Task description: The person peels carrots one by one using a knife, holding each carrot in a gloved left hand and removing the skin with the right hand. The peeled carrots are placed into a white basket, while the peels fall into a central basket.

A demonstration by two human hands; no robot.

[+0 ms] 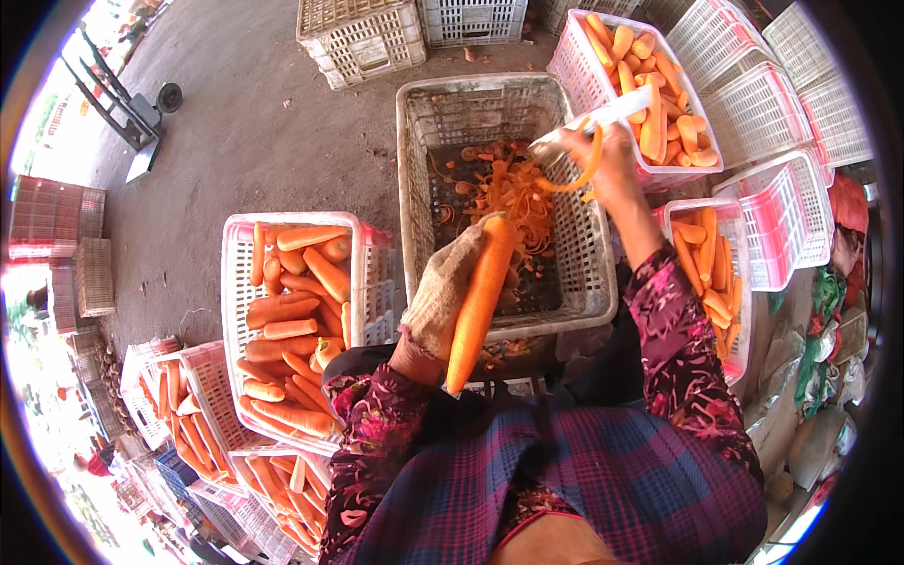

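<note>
My left hand [439, 300], in a worn knit glove, grips a large orange carrot [482, 304] that slants over the near part of a dirty plastic crate [412, 176]. Bare and raised above that crate's right side, my right hand [606, 159] is closed around a peeler [561, 145]; its blade end is blurred. A curled strip of carrot peel [592, 161] hangs by the right hand. Down inside the crate lies a heap of orange peelings [519, 201] with small carrot ends. The fingers of the left hand partly hide the carrot's far side.
A crate of unpeeled-looking carrots [296, 325] stands at my left. Peeled carrots fill a crate [653, 106] at the far right, and another crate of carrots [710, 268] is by my right elbow. Stacked white crates [748, 106] line the right; a hand truck [134, 113] stands far left.
</note>
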